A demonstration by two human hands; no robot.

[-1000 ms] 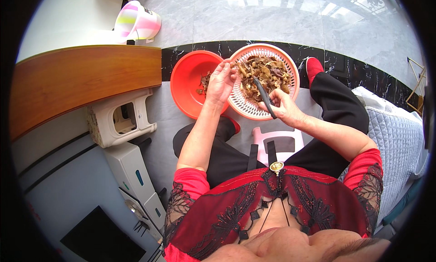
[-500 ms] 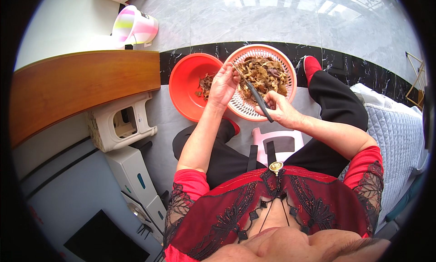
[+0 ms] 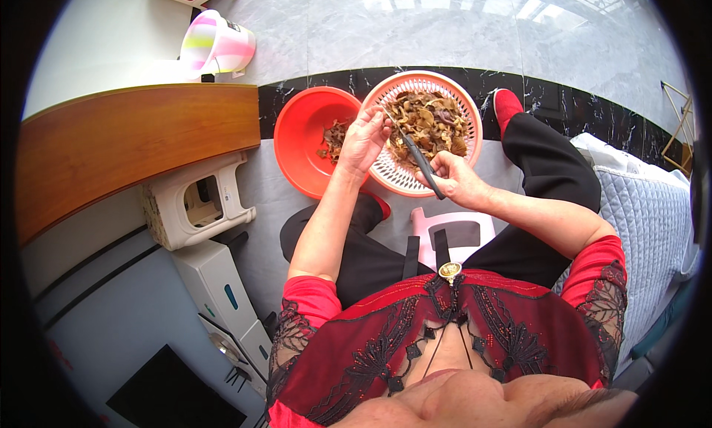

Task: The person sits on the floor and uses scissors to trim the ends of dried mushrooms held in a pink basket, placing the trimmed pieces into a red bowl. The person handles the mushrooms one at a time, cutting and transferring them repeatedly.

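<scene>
My right hand [image 3: 457,180] is closed around a black-handled tool [image 3: 420,158]. Its thin tip slants up to the fingers of my left hand [image 3: 362,141], which pinch something too small to make out. Both hands are over a round orange-rimmed basket [image 3: 475,110] with slotted white sides. Brown, mushroom-like pieces [image 3: 432,120] are heaped inside it. To its left, partly behind my left hand and forearm, stands a red-orange basin [image 3: 295,142]. A small pile of brown scraps [image 3: 333,139] lies at the basin's bottom.
Close in front of me is a pink plastic stool [image 3: 486,231]. A wooden slab [image 3: 141,150] and a cream stool [image 3: 159,213] are at the left, with a pastel bucket [image 3: 230,46] farther off. Quilted pale-blue fabric [image 3: 638,235] lies at the right.
Both hands stay almost in place over the basket, the tool's tip still at my left fingertips. The whole view has shifted very slightly.
</scene>
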